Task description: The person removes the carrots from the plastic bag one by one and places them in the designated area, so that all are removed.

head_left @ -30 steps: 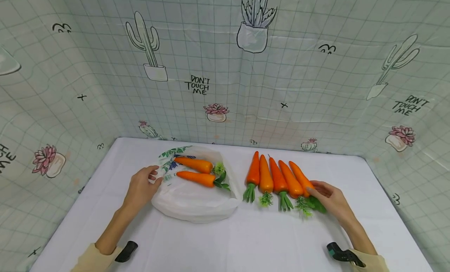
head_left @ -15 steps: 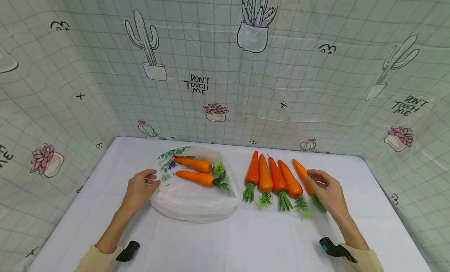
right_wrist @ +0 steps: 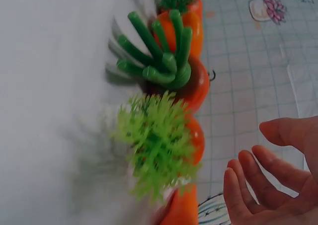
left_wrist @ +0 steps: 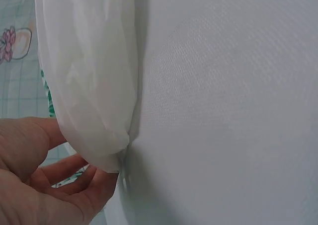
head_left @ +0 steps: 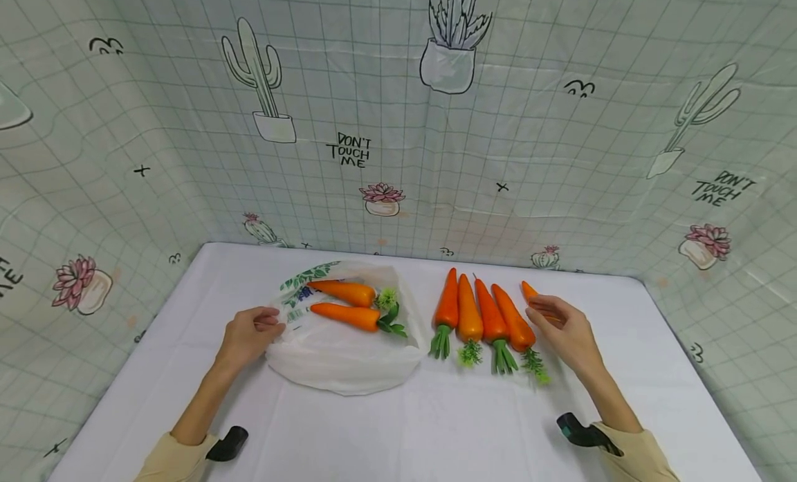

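My left hand [head_left: 251, 335] grips the left edge of a white plastic bag [head_left: 345, 368]; in the left wrist view the bag's crumpled edge [left_wrist: 102, 135] lies between thumb and fingers. Two orange carrots [head_left: 345, 316] with green tops lie on the bag. My right hand [head_left: 566, 333] hovers over the rightmost carrot [head_left: 528, 289], hiding most of it. In the right wrist view its fingers [right_wrist: 263, 180] are apart and loosely bent with nothing between them. Left of it several carrots [head_left: 492, 312] lie side by side, tips pointing away.
A white tablecloth [head_left: 398, 433] covers the table. Behind and at both sides hangs a gridded curtain [head_left: 398, 122] printed with cacti. A black wrist camera [head_left: 227, 444] sits at the left sleeve, another [head_left: 582, 430] at the right.
My right hand has moved left over the rightmost carrot, which has shifted slightly right, apart from the row. My left hand has slid a little nearer along the bag's edge.
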The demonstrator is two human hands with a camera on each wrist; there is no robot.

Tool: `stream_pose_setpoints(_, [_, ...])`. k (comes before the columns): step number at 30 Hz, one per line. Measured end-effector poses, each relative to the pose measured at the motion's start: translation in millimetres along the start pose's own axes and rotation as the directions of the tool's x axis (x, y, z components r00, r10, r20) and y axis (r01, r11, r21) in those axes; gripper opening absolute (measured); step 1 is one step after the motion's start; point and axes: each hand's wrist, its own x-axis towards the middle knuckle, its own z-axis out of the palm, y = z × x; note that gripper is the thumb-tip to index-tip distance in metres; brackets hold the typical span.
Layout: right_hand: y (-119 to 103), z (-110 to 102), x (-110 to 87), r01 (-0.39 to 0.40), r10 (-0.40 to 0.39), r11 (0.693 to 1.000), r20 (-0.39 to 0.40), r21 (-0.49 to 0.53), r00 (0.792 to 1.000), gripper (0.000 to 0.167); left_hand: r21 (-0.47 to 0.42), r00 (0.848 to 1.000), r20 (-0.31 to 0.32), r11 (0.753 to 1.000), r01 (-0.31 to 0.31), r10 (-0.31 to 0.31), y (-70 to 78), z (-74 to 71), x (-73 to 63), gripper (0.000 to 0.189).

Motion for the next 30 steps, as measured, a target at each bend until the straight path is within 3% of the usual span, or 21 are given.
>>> stream_pose_setpoints(17, [-40.9,27.9,13.8,0.106,-0.113,0.99,0.081,0.089,0.99,0.037,0.015,1.0,-0.003,1.0,-0.002,0.002,1.7,3.5,-0.4,0.035])
stream_pose_setpoints(30, [-82.9,61.0,31.2,0.21,-0.233,0.966,0.16,0.151,0.959,0.036,0.068,1.0,0.001,0.998,0.015,-0.015,2.4,3.9,-0.3,0.033])
